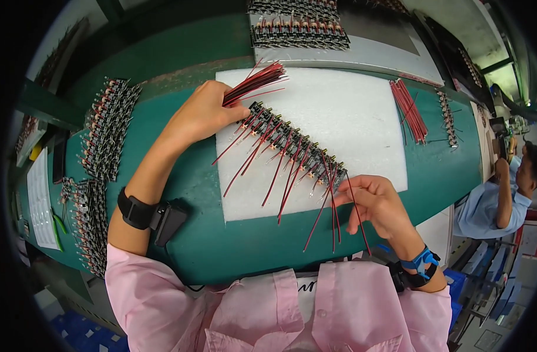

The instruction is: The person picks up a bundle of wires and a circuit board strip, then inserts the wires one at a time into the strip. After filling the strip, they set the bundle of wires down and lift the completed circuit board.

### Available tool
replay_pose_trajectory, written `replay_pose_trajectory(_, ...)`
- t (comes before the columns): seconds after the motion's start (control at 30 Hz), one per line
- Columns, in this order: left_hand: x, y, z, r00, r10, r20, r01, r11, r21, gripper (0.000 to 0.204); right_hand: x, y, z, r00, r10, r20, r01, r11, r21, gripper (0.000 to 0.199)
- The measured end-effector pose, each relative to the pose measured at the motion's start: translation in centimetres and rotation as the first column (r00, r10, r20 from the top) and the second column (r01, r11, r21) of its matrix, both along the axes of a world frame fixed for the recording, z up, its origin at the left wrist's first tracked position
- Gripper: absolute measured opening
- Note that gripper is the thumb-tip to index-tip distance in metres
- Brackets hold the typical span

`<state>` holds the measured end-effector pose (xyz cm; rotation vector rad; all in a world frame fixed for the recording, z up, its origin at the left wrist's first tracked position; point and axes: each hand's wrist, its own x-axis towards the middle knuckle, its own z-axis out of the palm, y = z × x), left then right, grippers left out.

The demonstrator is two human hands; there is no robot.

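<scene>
My left hand (205, 116) is closed around a bundle of thin red and black wires (258, 82), at the upper left of a white foam sheet (362, 117). Its thumb reaches the upper end of a row of small circuit boards (295, 145), which lies slanting across the foam. Several red and black wires stick out from the row toward me. At the row's lower right end, my right hand (377, 205) has its fingers loosely bent and its thumb apart. Wires pass in front of and beside these fingers, and no firm grip on them shows.
More board rows stand at the left (107, 129) and on a grey shelf (391, 64) at the back. Another red wire bundle (408, 111) and a narrow board strip (447, 119) lie on the green table (192, 252), right. A person in blue (497, 199) sits far right.
</scene>
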<state>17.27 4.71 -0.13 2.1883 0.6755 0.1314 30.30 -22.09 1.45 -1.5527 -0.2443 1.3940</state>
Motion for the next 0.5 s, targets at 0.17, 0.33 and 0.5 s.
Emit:
replay_pose_trajectory(0.17,0.0,-0.2,0.6,1.0,0.013,-0.012,-0.014,0.999,-0.033,0.023,-0.9,0.2,-0.5,0.991,-0.098,-0.093,0.105,0.992,0.066,0.008)
replay_pose_trajectory(0.33,0.0,-0.3,0.8,1.0,0.006,-0.028,-0.009,0.996,-0.086,0.023,-1.2,0.1,-1.3,0.941,-0.221,-0.256,0.27,0.947,0.175,0.004)
replay_pose_trajectory(0.5,0.1,-0.6,0.7,0.999,0.037,-0.01,-0.037,0.991,-0.126,0.023,-0.7,0.0,-1.1,0.94,-0.241,-0.243,0.294,0.931,0.217,0.007)
